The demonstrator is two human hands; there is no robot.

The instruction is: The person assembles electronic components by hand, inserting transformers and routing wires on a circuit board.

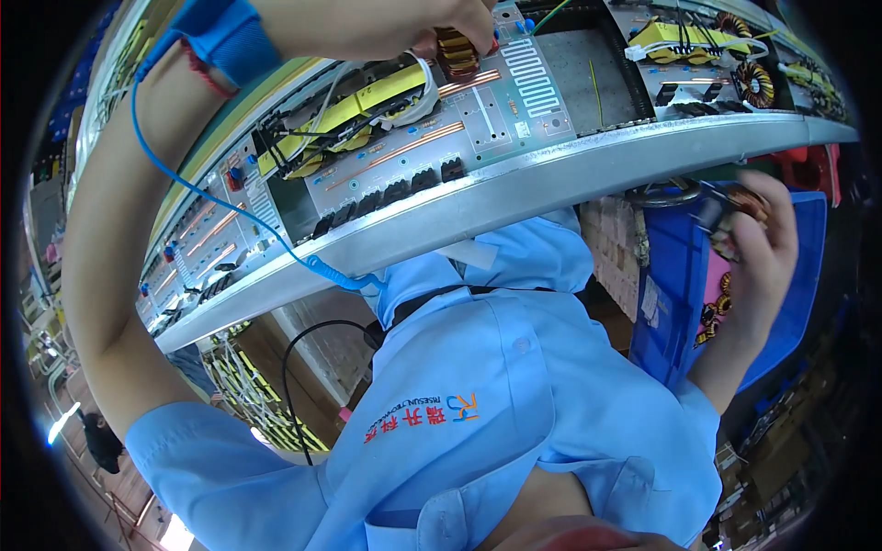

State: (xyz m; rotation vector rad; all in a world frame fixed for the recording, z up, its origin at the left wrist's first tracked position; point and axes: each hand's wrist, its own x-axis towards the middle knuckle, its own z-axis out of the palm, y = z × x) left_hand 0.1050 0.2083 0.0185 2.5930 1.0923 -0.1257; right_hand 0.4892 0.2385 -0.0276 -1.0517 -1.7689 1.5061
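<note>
My left hand, with a blue strap round its wrist, has its fingers round a copper-wound coil on the grey circuit board. Beside that coil lies a yellow-wrapped transformer with white and black leads. Over at the right, my right hand is closed on another copper-wound coil, partly hidden by the fingers. It is above a blue bin, in which several small wound coils lie on something pink.
A metal rail runs along the boards' near edge. Further right, another board carries a yellow transformer and a wound ring coil. A blue coiled cord hangs from my wrist strap across the rail. Stacked yellow parts stand below left.
</note>
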